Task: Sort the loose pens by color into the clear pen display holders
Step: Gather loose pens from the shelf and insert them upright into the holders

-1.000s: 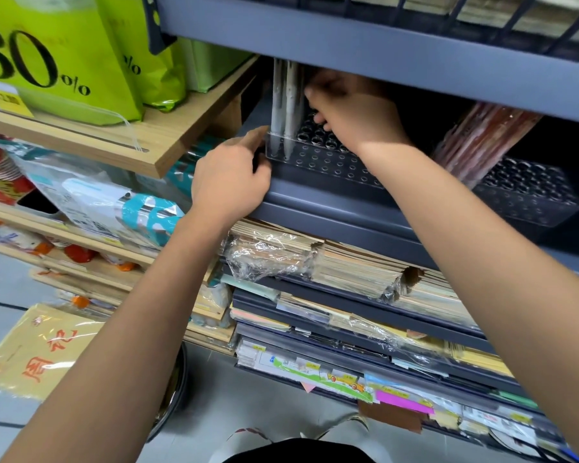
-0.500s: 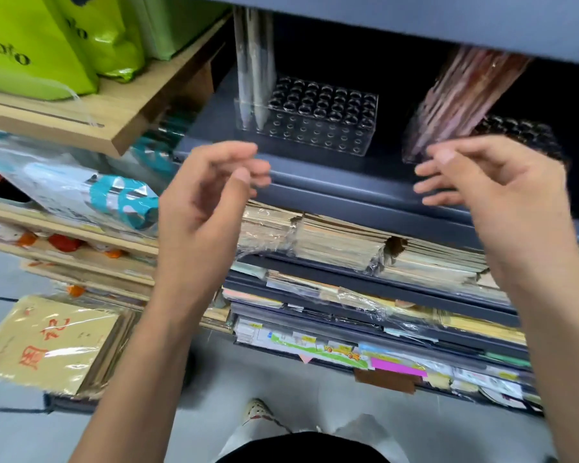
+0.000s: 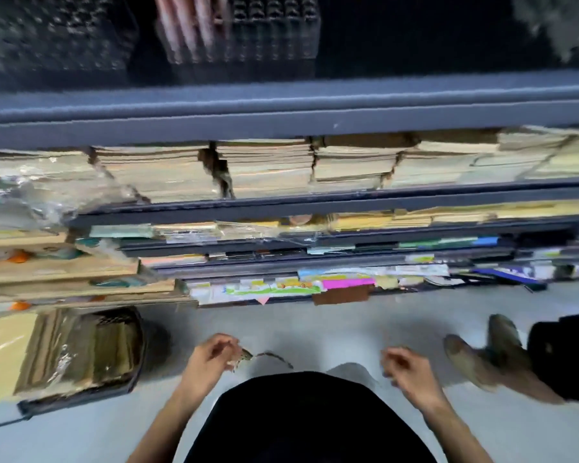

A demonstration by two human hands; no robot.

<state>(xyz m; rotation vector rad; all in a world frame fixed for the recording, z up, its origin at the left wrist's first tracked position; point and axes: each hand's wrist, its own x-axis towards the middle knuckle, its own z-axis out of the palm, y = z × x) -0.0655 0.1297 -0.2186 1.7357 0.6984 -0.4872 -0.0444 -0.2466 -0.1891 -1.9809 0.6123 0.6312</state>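
The view is blurred by motion. Two clear pen display holders stand on the grey shelf at the top: one [image 3: 57, 31] at the left, another [image 3: 274, 28] in the middle with a bundle of pink pens [image 3: 188, 25] leaning in it. My left hand [image 3: 211, 359] and my right hand [image 3: 408, 369] hang low over the floor, far below the holders, fingers loosely curled. Neither hand holds a pen that I can see.
The grey shelf edge [image 3: 281, 108] runs across the view. Stacks of paper packs [image 3: 268, 165] and coloured stationery [image 3: 315, 282] fill the lower shelves. A crate of packets [image 3: 81, 355] stands on the floor at left. Another person's shoes [image 3: 482, 359] are at the right.
Both hands have left the pen holder and dropped down to waist level. The camera has tilted down and shifted right, so the left holder now sits at the top left corner.
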